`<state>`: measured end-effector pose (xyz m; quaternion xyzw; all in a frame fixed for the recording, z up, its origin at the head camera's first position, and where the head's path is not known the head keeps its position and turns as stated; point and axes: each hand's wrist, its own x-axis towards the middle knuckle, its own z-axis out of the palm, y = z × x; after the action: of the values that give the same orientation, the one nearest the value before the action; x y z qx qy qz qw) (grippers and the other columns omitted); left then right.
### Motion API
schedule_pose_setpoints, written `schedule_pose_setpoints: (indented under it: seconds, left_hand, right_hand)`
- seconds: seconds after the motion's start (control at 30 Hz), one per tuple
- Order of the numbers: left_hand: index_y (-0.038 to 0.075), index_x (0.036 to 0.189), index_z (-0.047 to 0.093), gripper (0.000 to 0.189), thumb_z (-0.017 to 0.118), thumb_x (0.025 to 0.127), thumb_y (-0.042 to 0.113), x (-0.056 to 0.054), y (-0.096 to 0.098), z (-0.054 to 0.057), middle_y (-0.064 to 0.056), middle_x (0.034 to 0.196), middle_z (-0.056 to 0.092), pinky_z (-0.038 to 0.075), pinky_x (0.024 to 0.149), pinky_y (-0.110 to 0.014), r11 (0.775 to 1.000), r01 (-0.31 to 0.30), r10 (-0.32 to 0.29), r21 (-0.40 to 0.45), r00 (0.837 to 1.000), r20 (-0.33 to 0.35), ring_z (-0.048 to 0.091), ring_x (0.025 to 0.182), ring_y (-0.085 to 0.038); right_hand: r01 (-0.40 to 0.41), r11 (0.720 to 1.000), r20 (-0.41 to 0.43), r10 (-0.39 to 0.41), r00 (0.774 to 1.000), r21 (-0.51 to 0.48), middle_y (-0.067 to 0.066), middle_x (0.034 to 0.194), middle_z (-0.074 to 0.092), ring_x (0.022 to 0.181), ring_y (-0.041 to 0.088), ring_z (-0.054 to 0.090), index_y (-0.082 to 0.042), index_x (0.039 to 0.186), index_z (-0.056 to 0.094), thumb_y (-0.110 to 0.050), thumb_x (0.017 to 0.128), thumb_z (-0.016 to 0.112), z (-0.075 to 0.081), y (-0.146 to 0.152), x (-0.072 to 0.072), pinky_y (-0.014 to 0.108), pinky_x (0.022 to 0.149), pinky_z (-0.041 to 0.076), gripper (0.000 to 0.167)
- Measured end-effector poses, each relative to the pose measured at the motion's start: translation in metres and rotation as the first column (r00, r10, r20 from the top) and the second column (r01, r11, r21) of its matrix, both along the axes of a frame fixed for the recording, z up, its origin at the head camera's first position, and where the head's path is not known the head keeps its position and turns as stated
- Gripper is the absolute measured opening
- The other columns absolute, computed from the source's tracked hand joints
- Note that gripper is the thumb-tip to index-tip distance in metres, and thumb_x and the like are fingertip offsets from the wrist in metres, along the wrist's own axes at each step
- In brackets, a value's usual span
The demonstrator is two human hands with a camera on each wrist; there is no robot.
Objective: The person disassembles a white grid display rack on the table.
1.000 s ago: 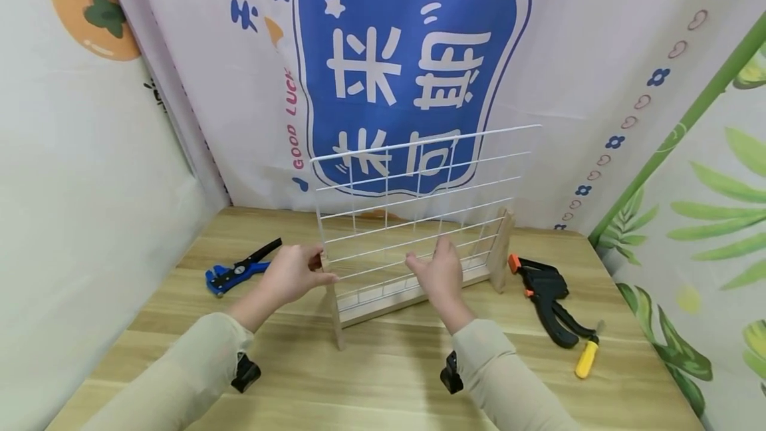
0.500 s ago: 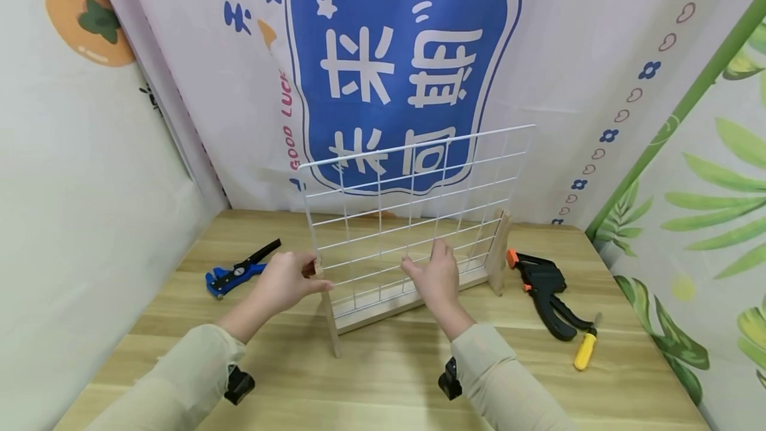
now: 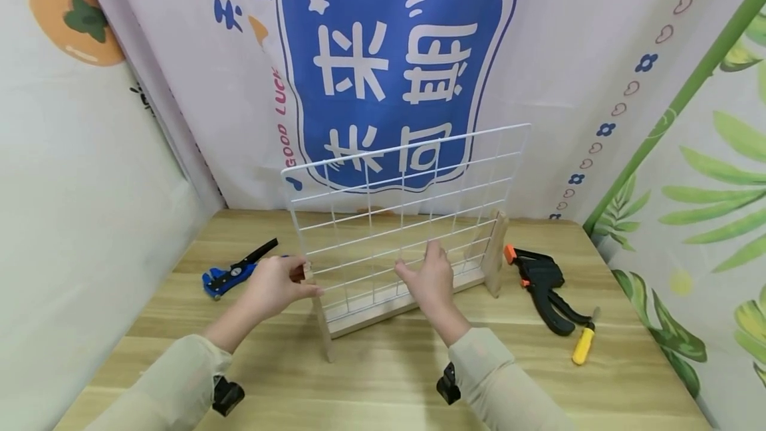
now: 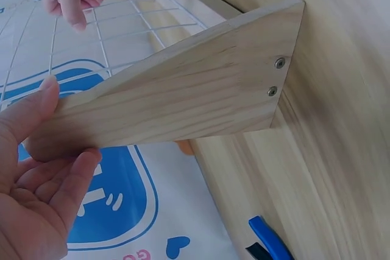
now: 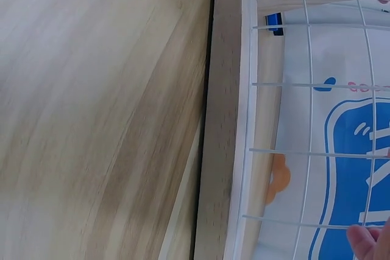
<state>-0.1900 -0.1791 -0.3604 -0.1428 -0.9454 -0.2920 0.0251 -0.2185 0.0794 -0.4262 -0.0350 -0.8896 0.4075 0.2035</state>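
Note:
A white wire grid panel [image 3: 383, 218] stands upright in a pale wooden stand, with its lower edge along the wooden base bar [image 3: 383, 311]. My left hand [image 3: 272, 291] pinches the upper end of the left wooden side piece [image 4: 183, 89], thumb on one side and fingers on the other. Two screw heads [image 4: 280, 63] show near that piece's foot. My right hand [image 3: 431, 285] holds the grid's lower middle, fingers bent at the wires; its exact hold is partly hidden. In the right wrist view, only fingertips [image 5: 362, 242] show, at a wire. The right wooden side piece [image 3: 493, 255] is untouched.
Blue-and-black wire stripper pliers [image 3: 230, 275] lie left of the stand. To its right lie a black clamp with orange pads [image 3: 541, 288] and a yellow-handled screwdriver [image 3: 583, 344]. A printed cloth [image 3: 550, 85] hangs behind the wooden table [image 3: 383, 391].
The stand's left end has shifted left and slightly nearer, with my left hand still on it. The right end has moved much less. My head view has shifted a little too.

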Motion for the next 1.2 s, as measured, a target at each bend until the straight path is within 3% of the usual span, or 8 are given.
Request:
schedule_pose_setpoints:
  seconds: [0.17,0.3,0.47,0.6,0.73,0.93,1.2]
  left_hand:
    - [-0.006,0.115,0.061,0.056,0.078,0.074,0.028,0.001,-0.008,-0.002,-0.002,0.075,0.061,0.044,0.053,-0.023,1.000,-0.004,0.004,0.026,1.000,0.020,0.051,0.065,-0.012]
    - [-0.007,0.126,0.052,0.067,0.077,0.076,0.029,0.004,-0.015,-0.008,-0.010,0.090,0.068,0.054,0.064,-0.026,0.991,-0.052,0.042,0.126,0.996,0.075,0.063,0.080,-0.019]
    - [-0.008,0.130,0.047,0.071,0.075,0.077,0.029,0.005,-0.020,-0.014,-0.021,0.112,0.064,0.056,0.078,-0.031,0.972,-0.100,0.078,0.213,0.991,0.106,0.063,0.101,-0.030]
    - [-0.008,0.130,0.047,0.071,0.075,0.077,0.029,0.005,-0.024,-0.016,-0.022,0.114,0.063,0.056,0.079,-0.031,0.969,-0.119,0.096,0.216,0.989,0.114,0.062,0.103,-0.031]
    - [-0.008,0.131,0.046,0.071,0.074,0.079,0.030,0.006,-0.028,-0.019,-0.023,0.115,0.062,0.056,0.078,-0.032,0.977,-0.107,0.091,0.186,0.991,0.094,0.062,0.102,-0.032]
    - [-0.007,0.130,0.047,0.068,0.073,0.080,0.030,0.008,-0.030,-0.025,-0.021,0.107,0.066,0.057,0.072,-0.031,0.987,-0.075,0.075,0.139,0.997,0.004,0.065,0.094,-0.029]
    - [-0.006,0.128,0.051,0.060,0.074,0.079,0.021,0.007,-0.030,-0.030,-0.020,0.106,0.066,0.057,0.071,-0.029,0.983,-0.065,0.075,0.173,0.996,-0.052,0.066,0.093,-0.028]
  right_hand:
    - [-0.007,1.000,0.001,0.007,1.000,-0.009,0.009,0.077,0.048,0.064,0.023,0.046,-0.005,0.090,0.043,-0.034,0.071,0.074,0.001,-0.005,0.001,0.030,0.055,0.047,0.046]
    - [-0.010,1.000,0.006,0.010,1.000,-0.002,0.010,0.080,0.051,0.067,0.026,0.050,-0.003,0.094,0.046,-0.035,0.071,0.074,0.000,-0.012,0.001,0.033,0.059,0.051,0.048]
    - [0.005,1.000,-0.005,-0.005,1.000,-0.001,0.011,0.084,0.053,0.067,0.027,0.052,-0.002,0.099,0.046,-0.035,0.071,0.074,-0.001,-0.018,0.001,0.035,0.059,0.052,0.051]
    - [-0.005,1.000,-0.008,0.005,1.000,-0.005,0.012,0.085,0.053,0.064,0.027,0.052,-0.001,0.099,0.046,-0.035,0.071,0.074,-0.002,-0.021,0.000,0.033,0.057,0.052,0.052]
    - [-0.019,1.000,0.017,0.019,1.000,-0.020,0.012,0.088,0.053,0.068,0.027,0.053,-0.001,0.102,0.046,-0.037,0.071,0.074,-0.001,-0.023,0.000,0.032,0.061,0.054,0.056]
    - [-0.011,1.000,0.009,0.011,1.000,-0.011,0.009,0.083,0.050,0.064,0.024,0.050,-0.001,0.100,0.045,-0.036,0.070,0.075,0.000,-0.024,0.001,0.030,0.057,0.051,0.056]
    - [0.005,1.000,0.017,-0.004,1.000,-0.026,0.008,0.082,0.048,0.061,0.022,0.048,-0.003,0.098,0.043,-0.037,0.068,0.075,0.002,-0.024,-0.002,0.027,0.051,0.047,0.056]
